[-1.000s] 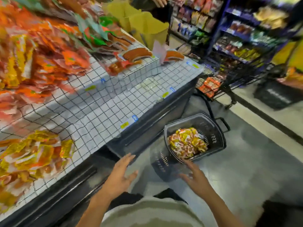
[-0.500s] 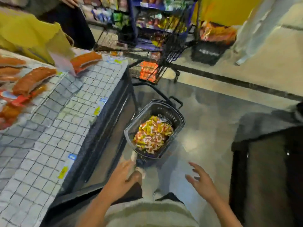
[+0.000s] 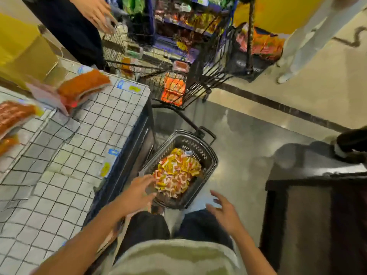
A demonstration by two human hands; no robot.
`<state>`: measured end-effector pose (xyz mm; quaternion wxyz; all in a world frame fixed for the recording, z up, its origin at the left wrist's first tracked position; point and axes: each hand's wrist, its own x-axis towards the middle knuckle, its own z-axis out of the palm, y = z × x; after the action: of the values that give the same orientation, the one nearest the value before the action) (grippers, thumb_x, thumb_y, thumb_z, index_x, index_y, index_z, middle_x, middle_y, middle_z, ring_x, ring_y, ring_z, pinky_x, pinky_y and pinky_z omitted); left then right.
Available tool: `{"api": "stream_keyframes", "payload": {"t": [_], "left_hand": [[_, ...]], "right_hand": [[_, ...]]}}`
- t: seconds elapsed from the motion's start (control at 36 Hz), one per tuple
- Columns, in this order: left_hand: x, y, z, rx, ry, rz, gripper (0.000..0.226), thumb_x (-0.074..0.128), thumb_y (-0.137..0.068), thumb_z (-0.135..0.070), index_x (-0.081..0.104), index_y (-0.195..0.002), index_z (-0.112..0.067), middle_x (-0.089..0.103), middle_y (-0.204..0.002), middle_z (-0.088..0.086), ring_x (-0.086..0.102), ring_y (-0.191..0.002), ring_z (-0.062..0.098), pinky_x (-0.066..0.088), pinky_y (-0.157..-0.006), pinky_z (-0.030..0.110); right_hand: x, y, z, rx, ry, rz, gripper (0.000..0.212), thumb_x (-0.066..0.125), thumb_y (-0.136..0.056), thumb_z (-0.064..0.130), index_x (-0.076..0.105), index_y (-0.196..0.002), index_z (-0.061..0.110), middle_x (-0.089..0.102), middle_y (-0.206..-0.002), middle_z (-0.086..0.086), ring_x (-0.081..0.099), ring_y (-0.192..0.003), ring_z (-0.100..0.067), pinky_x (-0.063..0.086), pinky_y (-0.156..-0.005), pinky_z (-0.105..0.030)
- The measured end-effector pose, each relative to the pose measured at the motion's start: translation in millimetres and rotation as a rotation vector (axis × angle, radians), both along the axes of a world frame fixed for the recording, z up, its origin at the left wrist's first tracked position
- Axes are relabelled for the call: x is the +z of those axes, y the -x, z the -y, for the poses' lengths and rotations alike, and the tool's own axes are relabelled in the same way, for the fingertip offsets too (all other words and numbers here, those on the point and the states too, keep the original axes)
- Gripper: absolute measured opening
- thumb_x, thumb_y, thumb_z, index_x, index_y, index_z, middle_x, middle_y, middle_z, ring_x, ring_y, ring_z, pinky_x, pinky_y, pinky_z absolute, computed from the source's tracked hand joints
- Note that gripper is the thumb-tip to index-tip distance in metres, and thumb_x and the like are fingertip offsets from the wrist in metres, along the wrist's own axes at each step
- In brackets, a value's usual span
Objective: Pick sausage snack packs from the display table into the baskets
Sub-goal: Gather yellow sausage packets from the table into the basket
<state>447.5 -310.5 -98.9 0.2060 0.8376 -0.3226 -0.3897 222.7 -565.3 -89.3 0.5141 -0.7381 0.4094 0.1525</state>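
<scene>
A dark plastic basket (image 3: pixel 208 155) stands on the floor beside the display table (image 3: pixel 65 161), holding a heap of yellow and orange sausage snack packs (image 3: pixel 176 171). My left hand (image 3: pixel 137 193) hovers with spread fingers at the basket's near left rim, empty. My right hand (image 3: pixel 224 211) hangs open to the right of the basket, holding nothing. Larger orange sausage packs (image 3: pixel 83 86) lie at the far end of the table's wire grid.
A wire shopping trolley (image 3: pixel 190 76) with orange packs stands beyond the basket. Another person in dark clothes (image 3: pixel 71 26) stands at the table's far end. A dark counter (image 3: pixel 317 205) is at the right, and shelves of goods (image 3: pixel 182 16) line the back.
The view has swung right and down, from the table to the basket on the floor. Both hands have moved closer to the basket, the left now at its rim.
</scene>
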Motion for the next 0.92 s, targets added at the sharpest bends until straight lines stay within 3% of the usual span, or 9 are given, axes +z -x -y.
{"api": "stream_keyframes", "payload": {"t": [0.08, 0.19, 0.31, 0.42, 0.5, 0.58, 0.72, 0.78, 0.92], "left_hand": [[-4, -25, 10, -0.024, -0.010, -0.001, 0.057, 0.068, -0.097, -0.030, 0.049, -0.148, -0.012, 0.043, -0.154, 0.010, 0.036, -0.146, 0.024, 0.026, -0.121, 0.034], [-15, -42, 36, 0.055, -0.024, 0.002, 0.053, 0.075, -0.091, -0.017, 0.057, -0.139, -0.004, 0.053, -0.145, 0.017, 0.047, -0.139, 0.031, 0.030, -0.116, 0.036], [-40, -38, 63, 0.145, -0.049, -0.027, 0.051, 0.074, -0.091, -0.012, 0.057, -0.138, -0.002, 0.053, -0.144, 0.018, 0.049, -0.137, 0.034, 0.031, -0.115, 0.036], [-88, -20, 86, 0.263, -0.079, -0.043, 0.056, 0.063, -0.098, -0.032, 0.048, -0.148, -0.014, 0.040, -0.156, 0.004, 0.035, -0.147, 0.023, 0.020, -0.118, 0.025], [-137, -6, 100, 0.281, -0.019, -0.038, 0.051, 0.068, -0.095, -0.021, 0.055, -0.142, -0.009, 0.050, -0.150, 0.008, 0.046, -0.140, 0.028, 0.030, -0.118, 0.032], [-193, 4, 110, 0.330, 0.035, -0.043, 0.051, 0.070, -0.092, -0.022, 0.054, -0.140, -0.021, 0.049, -0.149, 0.000, 0.043, -0.141, 0.019, 0.033, -0.119, 0.035], [-296, 13, 116, 0.409, 0.006, -0.137, 0.058, 0.068, -0.094, -0.031, 0.041, -0.145, -0.041, 0.039, -0.156, -0.013, 0.035, -0.147, 0.008, 0.030, -0.122, 0.035], [-333, 13, 120, 0.431, -0.010, -0.152, 0.060, 0.070, -0.093, -0.026, 0.042, -0.146, -0.037, 0.040, -0.156, -0.010, 0.036, -0.146, 0.012, 0.030, -0.122, 0.038], [-414, 9, 130, 0.417, 0.002, -0.159, 0.053, 0.073, -0.092, -0.015, 0.055, -0.141, -0.020, 0.051, -0.149, 0.001, 0.045, -0.141, 0.020, 0.036, -0.118, 0.042]], "right_hand": [[-10, -30, 7, 0.038, -0.033, -0.004, 0.054, 0.068, -0.096, 0.015, 0.048, -0.147, 0.015, 0.050, -0.150, -0.006, 0.052, -0.131, -0.021, 0.046, -0.106, -0.035], [-38, -57, 23, 0.047, -0.093, -0.031, 0.052, 0.072, -0.094, 0.021, 0.052, -0.143, 0.021, 0.053, -0.147, -0.005, 0.056, -0.125, -0.018, 0.048, -0.096, -0.023], [-74, -71, 46, 0.093, -0.153, -0.078, 0.052, 0.071, -0.095, 0.023, 0.051, -0.143, 0.024, 0.052, -0.148, -0.006, 0.053, -0.132, -0.023, 0.048, -0.109, -0.043], [-118, -76, 77, 0.197, -0.126, -0.135, 0.053, 0.069, -0.096, 0.027, 0.049, -0.145, 0.030, 0.050, -0.149, 0.003, 0.051, -0.133, -0.017, 0.045, -0.109, -0.032], [-164, -82, 98, 0.236, -0.093, -0.172, 0.055, 0.068, -0.096, 0.027, 0.047, -0.147, 0.027, 0.049, -0.150, 0.004, 0.050, -0.135, -0.017, 0.042, -0.114, -0.036], [-217, -90, 112, 0.286, -0.079, -0.190, 0.057, 0.068, -0.096, 0.027, 0.045, -0.149, 0.026, 0.049, -0.150, 0.005, 0.049, -0.136, -0.016, 0.041, -0.114, -0.033], [-313, -116, 117, 0.377, -0.044, -0.175, 0.059, 0.070, -0.095, 0.026, 0.045, -0.148, 0.023, 0.048, -0.138, 0.014, 0.048, -0.132, -0.010, 0.033, -0.103, -0.006], [-352, -127, 117, 0.390, -0.025, -0.158, 0.057, 0.071, -0.094, 0.020, 0.047, -0.146, 0.023, 0.048, -0.132, 0.016, 0.049, -0.130, -0.011, 0.027, -0.099, 0.001], [-451, -161, 117, 0.457, 0.102, -0.210, 0.057, 0.069, -0.094, 0.027, 0.046, -0.145, 0.016, 0.052, -0.144, -0.010, 0.047, -0.135, -0.030, 0.036, -0.107, -0.030]]}}
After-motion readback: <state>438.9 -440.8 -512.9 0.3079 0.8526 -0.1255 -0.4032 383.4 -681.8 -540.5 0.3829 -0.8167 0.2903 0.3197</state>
